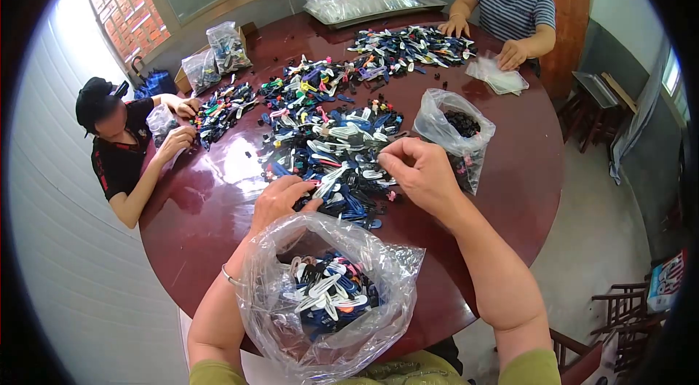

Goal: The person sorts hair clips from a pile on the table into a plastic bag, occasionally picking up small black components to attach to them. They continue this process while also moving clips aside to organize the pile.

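Observation:
A big pile of snap hair clips, mostly white, black and blue, lies in front of me. My left hand rests at its near left edge. Its fingers are bent, with thumb and forefinger apart among the clips. Over the pile's right side, my right hand pinches thumb and forefinger together; what sits between them is too small to make out. Close to my body stands an open clear plastic bag, with mixed hair clips inside.
Another clear bag with small black pieces stands right of the pile. Co-workers sit left and far right, hands at other clip heaps. A tray of plastic packets and filled bags stand at the back of the round table.

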Motion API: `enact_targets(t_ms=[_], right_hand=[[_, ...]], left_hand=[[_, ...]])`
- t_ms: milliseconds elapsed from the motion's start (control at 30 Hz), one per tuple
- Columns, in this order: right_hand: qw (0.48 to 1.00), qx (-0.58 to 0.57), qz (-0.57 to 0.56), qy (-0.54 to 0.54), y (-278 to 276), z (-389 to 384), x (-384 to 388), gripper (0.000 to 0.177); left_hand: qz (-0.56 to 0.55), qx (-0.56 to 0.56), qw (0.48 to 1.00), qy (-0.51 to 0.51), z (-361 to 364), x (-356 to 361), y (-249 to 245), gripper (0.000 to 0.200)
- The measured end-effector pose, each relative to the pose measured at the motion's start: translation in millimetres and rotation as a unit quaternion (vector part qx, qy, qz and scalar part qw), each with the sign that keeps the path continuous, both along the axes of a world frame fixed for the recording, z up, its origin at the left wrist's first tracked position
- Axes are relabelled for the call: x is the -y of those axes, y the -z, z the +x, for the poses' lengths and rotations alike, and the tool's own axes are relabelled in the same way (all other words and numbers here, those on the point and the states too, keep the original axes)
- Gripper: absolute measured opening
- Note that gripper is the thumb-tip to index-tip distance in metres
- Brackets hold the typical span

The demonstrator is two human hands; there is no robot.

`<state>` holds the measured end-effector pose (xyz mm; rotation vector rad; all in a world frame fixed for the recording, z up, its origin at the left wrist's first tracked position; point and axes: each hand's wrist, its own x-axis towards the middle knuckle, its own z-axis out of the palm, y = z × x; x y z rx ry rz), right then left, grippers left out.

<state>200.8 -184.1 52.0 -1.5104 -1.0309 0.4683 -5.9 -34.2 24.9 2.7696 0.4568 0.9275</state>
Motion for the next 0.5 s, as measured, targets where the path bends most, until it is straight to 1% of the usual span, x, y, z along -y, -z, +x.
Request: enact_targets(t_ms=[33, 67, 100, 133, 167, 200, 267, 300, 333, 367, 400, 467, 500], right_hand=[[0.998, -0.035, 0.050, -0.023, -7.0, -10.4, 2.6, 0.014], [0.988, -0.122, 0.071, -0.057, -19.1, -23.0, 8.7, 0.012], [0.984, -0.148, 0.070, -0.072, -33.4, -36.2, 17.3, 0.012], [0.979, -0.146, 0.100, -0.105, -44.7, -48.1, 25.5, 0.009], [0.969, -0.170, 0.095, -0.154, -53.9, -57.6, 34.1, 0.009], [0.957, -0.080, 0.167, -0.222, -49.5, -61.1, 33.1, 0.012], [0.949, -0.023, 0.140, -0.281, -56.4, -66.7, 37.2, 0.015], [0.959, -0.023, 0.119, -0.255, -56.3, -66.3, 37.5, 0.013], [0.970, -0.011, 0.133, -0.204, -50.4, -62.2, 32.4, 0.012], [0.977, 0.002, 0.145, -0.154, -38.7, -54.2, 21.6, 0.012], [0.982, 0.016, 0.158, -0.103, -27.3, -45.9, 11.1, 0.011], [0.994, 0.035, 0.084, -0.064, -9.3, -27.4, -2.5, 0.012], [0.992, 0.085, 0.073, -0.049, 6.1, -19.3, -10.7, 0.014]], left_hand=[[-0.004, -0.006, 1.000, -0.002, 0.2, 2.3, -3.1, 0.024], [-0.009, -0.012, 1.000, -0.004, -0.1, 2.6, -4.8, 0.026], [-0.023, -0.028, 0.999, 0.001, -2.6, -2.4, -1.2, 0.032], [-0.020, -0.029, 0.999, 0.007, -3.4, -4.4, -1.4, 0.034], [-0.017, -0.031, 0.999, 0.014, -3.9, -6.0, -1.1, 0.035], [-0.014, -0.033, 0.999, 0.022, -4.1, -7.3, -0.6, 0.037], [-0.023, -0.056, 0.998, 0.019, -5.5, -6.4, -3.8, 0.040], [-0.028, -0.062, 0.997, 0.020, -5.6, -6.6, -4.3, 0.040], [-0.034, -0.068, 0.997, 0.021, -5.7, -6.1, -5.3, 0.041], [-0.064, -0.084, 0.994, 0.012, -5.4, -2.8, -8.7, 0.040], [-0.063, -0.078, 0.995, 0.009, -4.4, -2.4, -7.1, 0.039], [-0.059, -0.066, 0.996, 0.003, -3.3, -3.1, -3.8, 0.037], [-0.052, -0.060, 0.997, 0.008, -2.7, -4.0, -2.4, 0.036]])
